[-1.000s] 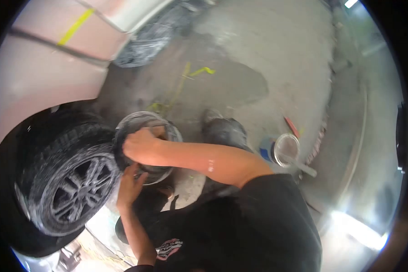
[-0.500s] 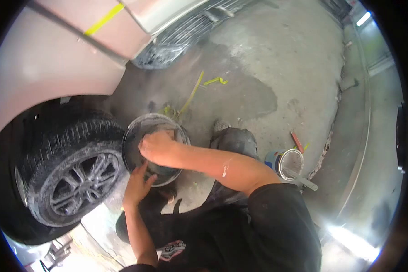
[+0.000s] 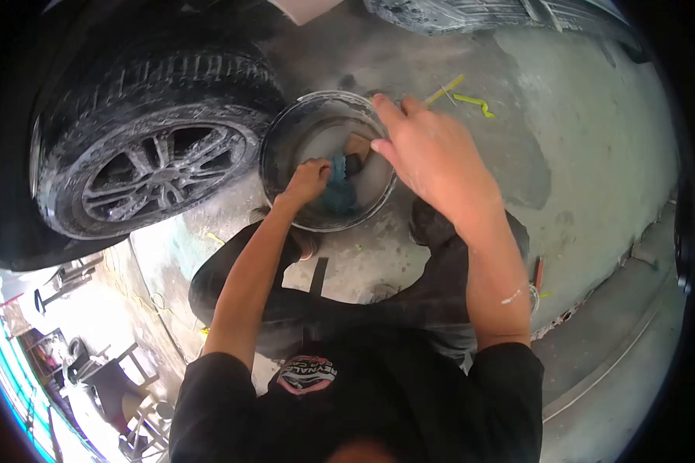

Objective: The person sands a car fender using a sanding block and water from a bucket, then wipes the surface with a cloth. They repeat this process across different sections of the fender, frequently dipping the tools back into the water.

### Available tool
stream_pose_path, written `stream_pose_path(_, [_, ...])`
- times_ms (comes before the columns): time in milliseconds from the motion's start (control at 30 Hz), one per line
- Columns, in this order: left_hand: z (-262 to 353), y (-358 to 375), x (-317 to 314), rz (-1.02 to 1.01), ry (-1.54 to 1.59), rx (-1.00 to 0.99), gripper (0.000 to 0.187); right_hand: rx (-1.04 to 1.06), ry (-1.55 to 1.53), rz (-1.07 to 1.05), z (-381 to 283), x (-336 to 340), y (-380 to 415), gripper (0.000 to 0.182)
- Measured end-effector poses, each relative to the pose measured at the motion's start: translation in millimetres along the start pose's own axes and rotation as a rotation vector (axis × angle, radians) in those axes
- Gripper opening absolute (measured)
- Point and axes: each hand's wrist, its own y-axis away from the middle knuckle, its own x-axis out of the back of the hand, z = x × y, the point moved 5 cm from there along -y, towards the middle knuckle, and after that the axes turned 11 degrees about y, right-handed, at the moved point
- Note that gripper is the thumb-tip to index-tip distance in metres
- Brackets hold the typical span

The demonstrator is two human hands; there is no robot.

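Note:
A round dark bucket (image 3: 272, 181) stands on the floor between my knees and the car wheel. Inside it my left hand (image 3: 310, 179) is closed on the edge of a blue-green cloth (image 3: 338, 193). A brown block (image 3: 357, 145) and a small dark piece (image 3: 354, 164) lie beside the cloth. Over the bucket's right rim is my right hand (image 3: 425, 150), its thumb and index finger apart, with nothing seen in it.
The car wheel (image 3: 166, 174) is close on the left of the bucket. Yellow tape strips (image 3: 471, 100) lie on the floor beyond it. A red tool (image 3: 539, 272) is beside my right forearm. Furniture (image 3: 120, 386) stands at the lower left.
My right hand has come out of the bucket and moved right. My left hand has gone from the near rim into the bucket and onto the cloth. The view has shifted.

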Motion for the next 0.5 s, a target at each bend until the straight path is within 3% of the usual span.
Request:
stream_pose_path(133, [-71.5,-47.8,-52.0,0.161,-0.102,0.15,0.027,-0.056,0.031,-0.038,13.7,-3.7,16.6,0.055])
stream_pose_path(167, [-81.9,-57.2,-60.2,0.172,-0.143,0.13,0.026,-0.001,0.098,0.139,15.7,-7.8,22.7,0.044])
stream_pose_path(300, [-136.8,-85.3,-70.0,0.192,-0.196,0.075,0.02,-0.062,0.102,0.046,28.5,-2.6,33.6,0.046])
stream_pose_path(367, [-173.2,-102.2,-73.3,0.055,-0.362,0.19,0.026,-0.064,0.085,0.02,35.6,5.2,35.4,0.048])
stream_pose_path(433, [-197.1,-102.3,-77.7,0.145,-0.207,0.178,0.041,-0.095,0.076,-0.023,42.6,2.4,38.1,0.056])
stream_pose_path(500, [-193.7,-103.2,-82.1,0.065,-0.091,0.64,0.057,-0.116,0.068,-0.026,49.4,1.1,40.9,0.057])
